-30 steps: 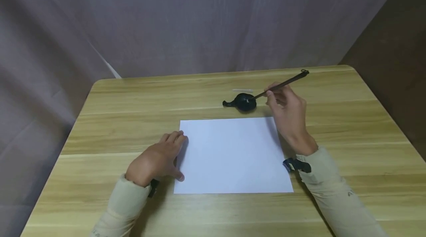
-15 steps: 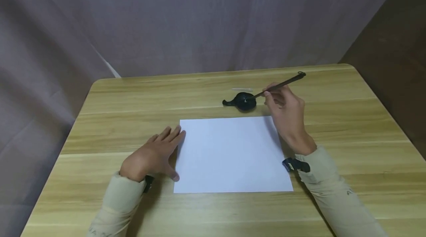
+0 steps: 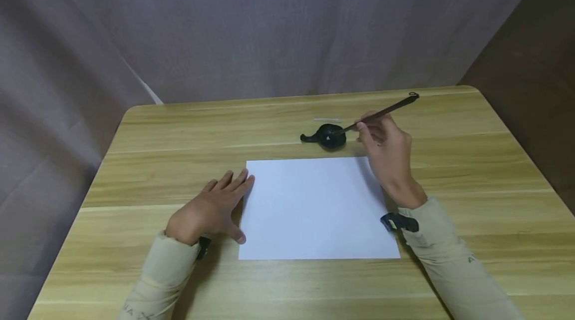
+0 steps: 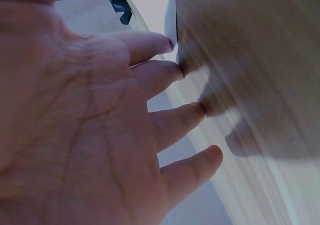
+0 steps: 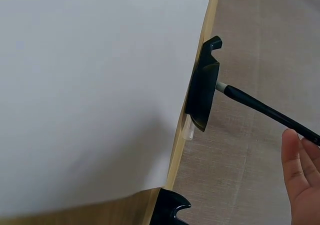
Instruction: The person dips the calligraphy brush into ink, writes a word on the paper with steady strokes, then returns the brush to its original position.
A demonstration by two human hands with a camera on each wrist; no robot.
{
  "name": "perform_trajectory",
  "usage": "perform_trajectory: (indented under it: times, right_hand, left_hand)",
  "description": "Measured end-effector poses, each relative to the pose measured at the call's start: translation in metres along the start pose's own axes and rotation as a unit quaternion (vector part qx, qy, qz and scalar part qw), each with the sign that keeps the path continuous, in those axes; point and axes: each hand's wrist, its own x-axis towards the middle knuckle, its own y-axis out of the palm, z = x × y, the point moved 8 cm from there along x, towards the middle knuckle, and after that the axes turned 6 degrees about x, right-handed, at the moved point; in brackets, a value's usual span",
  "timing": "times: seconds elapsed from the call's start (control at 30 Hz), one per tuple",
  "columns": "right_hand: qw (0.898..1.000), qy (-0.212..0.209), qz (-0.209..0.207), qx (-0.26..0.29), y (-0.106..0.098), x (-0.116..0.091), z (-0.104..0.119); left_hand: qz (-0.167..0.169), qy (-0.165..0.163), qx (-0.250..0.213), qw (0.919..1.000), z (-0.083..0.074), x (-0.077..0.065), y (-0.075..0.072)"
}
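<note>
In the head view my right hand pinches a dark-handled writing brush between thumb and fingers, tilted down toward the left. Its tip reaches into a small black ink dish with a curved handle at its left. In the right wrist view the brush's pale tip end shows just at the dish rim. My left hand lies with fingers spread and fairly straight, fingertips and thumb at the left edge of a blank white sheet of paper. The left wrist view shows its palm and nothing held.
A thin clear strip or tube lies just behind the dish. The wooden table ends at a back edge before a grey curtain. A dark curved object shows at the bottom of the right wrist view.
My left hand spread its fingers and shifted left, then right again; the paper slid slightly right in the last half second. The brush moved slightly over the dish.
</note>
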Motion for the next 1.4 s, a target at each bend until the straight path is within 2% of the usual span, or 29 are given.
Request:
perform_trajectory:
  times: [0.27,0.5,0.7,1.03,1.4]
  right_hand:
    - [1.000,0.005,-0.015,0.019,-0.003,0.001,-0.004]
    - [0.998,0.007,-0.050,0.023,-0.009,0.003,-0.002]
    - [0.997,0.025,-0.065,0.016,-0.015,0.004,-0.005]
    - [0.996,0.061,-0.066,-0.004,-0.020,0.003,-0.015]
    - [0.994,0.062,-0.085,0.009,-0.028,0.007,-0.003]
  left_hand:
    - [0.000,0.005,-0.011,0.9999,-0.001,-0.004,0.001]
    - [-0.001,0.005,-0.009,0.9999,0.000,-0.005,0.002]
    - [-0.001,0.006,-0.006,1.0000,0.000,-0.004,0.002]
    - [-0.001,0.008,-0.002,1.0000,-0.003,-0.004,0.002]
    - [-0.001,0.000,-0.006,1.0000,-0.004,-0.001,0.003]
